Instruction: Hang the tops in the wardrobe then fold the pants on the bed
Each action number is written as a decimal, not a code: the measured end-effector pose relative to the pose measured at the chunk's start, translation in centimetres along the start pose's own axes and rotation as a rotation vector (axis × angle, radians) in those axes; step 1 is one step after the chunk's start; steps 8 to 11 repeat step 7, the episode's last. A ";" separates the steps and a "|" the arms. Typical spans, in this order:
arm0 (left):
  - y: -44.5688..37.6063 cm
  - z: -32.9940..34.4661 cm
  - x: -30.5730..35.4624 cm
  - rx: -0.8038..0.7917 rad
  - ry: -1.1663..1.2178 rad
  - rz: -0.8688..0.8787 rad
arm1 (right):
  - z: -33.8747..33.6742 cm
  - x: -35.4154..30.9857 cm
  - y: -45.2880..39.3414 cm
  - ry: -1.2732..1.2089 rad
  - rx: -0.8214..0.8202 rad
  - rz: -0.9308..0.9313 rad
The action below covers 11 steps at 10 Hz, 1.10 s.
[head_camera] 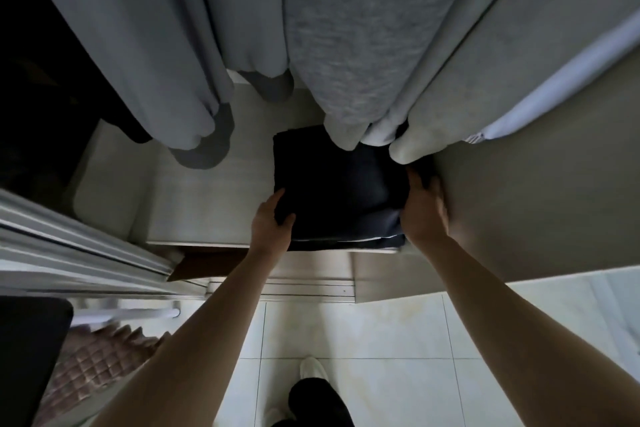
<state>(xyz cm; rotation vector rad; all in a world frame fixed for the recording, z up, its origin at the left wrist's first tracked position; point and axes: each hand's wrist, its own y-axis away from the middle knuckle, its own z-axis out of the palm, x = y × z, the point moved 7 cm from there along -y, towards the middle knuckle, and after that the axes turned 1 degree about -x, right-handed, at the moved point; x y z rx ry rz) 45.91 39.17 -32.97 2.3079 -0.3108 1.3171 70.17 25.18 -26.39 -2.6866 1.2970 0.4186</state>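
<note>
1. Dark navy folded pants (339,191) are lying in a stack on the pale wooden floor of the wardrobe (207,198), at its right side, with the front edge of the stack reaching the shelf's front lip.
2. Left hand (272,222) is gripping the near left corner of the stack, its thumb lying on top of the cloth and its fingers curled under the edge.
3. Right hand (424,204) is pressing against the stack's right side, squeezed between the cloth and the wardrobe's side wall (519,201); it is blurred, so I cannot tell how its fingers are set.
4. Grey tops (363,45) are hanging above, their hems drooping just over the back of the stack, and two more grey garments (145,45) are hanging to the left.
5. White floor tiles (381,340) are showing below, with a foot in a white slipper (311,369), a sliding door (69,253) at the left, and a pink quilted cloth (93,364) in the lower left corner.
</note>
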 end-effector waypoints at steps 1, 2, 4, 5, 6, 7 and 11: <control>0.1 0.6 -0.2 -0.036 -0.049 -0.083 | 0.6 0.0 0.3 0.066 -0.029 0.012; 0.3 0.6 0.7 -0.061 -0.090 -0.083 | 0.3 0.2 0.2 -0.046 -0.089 0.057; 2.5 -0.6 2.4 -0.087 -0.195 -0.126 | -2.5 -1.3 1.9 -0.018 -0.046 -0.076; 4.5 -2.0 3.6 -0.075 -0.178 -0.145 | -3.7 -2.4 3.5 0.013 -0.050 -0.157; 6.7 -3.8 4.9 -0.056 -0.176 -0.130 | -5.1 -3.0 5.3 -0.034 -0.060 -0.177; 9.3 -5.5 5.7 -0.037 -0.164 -0.093 | -6.1 -3.6 7.8 -0.077 -0.047 -0.215; 9.3 -5.5 5.7 -0.037 -0.164 -0.093 | -6.1 -3.6 7.8 -0.077 -0.047 -0.215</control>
